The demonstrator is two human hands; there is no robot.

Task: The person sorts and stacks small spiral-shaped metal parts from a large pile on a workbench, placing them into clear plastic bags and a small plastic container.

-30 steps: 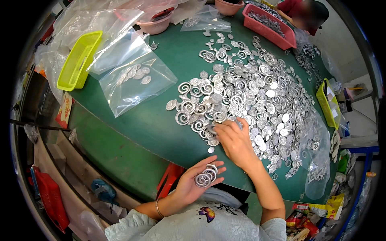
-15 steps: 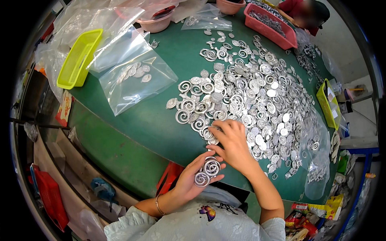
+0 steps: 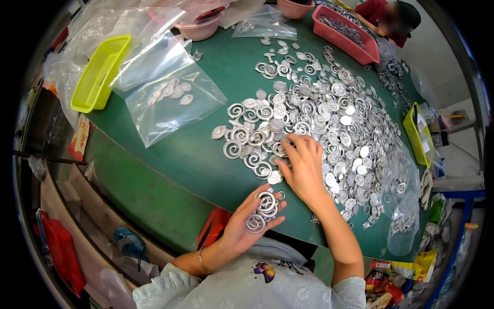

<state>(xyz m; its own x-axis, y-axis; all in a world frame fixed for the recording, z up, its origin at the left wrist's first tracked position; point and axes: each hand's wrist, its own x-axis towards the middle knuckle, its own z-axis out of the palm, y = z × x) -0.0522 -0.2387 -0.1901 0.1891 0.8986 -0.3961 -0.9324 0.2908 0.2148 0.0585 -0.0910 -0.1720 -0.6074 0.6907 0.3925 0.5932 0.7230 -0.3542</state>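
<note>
My left hand [image 3: 242,218] is cupped palm up near the table's front edge. Several silver-coloured metal spiral pieces [image 3: 266,204] lie stacked in it, held by the curled fingers. Farther off and to the right, my right hand [image 3: 303,167] reaches over the left side of a big heap of flat silver-coloured spirals and medallion-like pieces [image 3: 339,134]. Its thumb and fingers are apart, with a spiral [image 3: 278,149] lying between their tips. Whether the fingertips press on that spiral, I cannot tell. A round medallion [image 3: 275,177] lies just short of my right thumb.
A clear plastic bag [image 3: 172,116] with several oval pieces lies left on the green table [image 3: 190,165], beside a yellow-green basket [image 3: 100,77]. At the back stands a pink bin [image 3: 347,33] of metal parts; a person [image 3: 391,23] works beyond it. Another clear bag [image 3: 404,206] lies right.
My right hand has moved away from the left hand, farther and slightly right over the heap. My left hand, still holding the spirals, has shifted slightly left and up.
</note>
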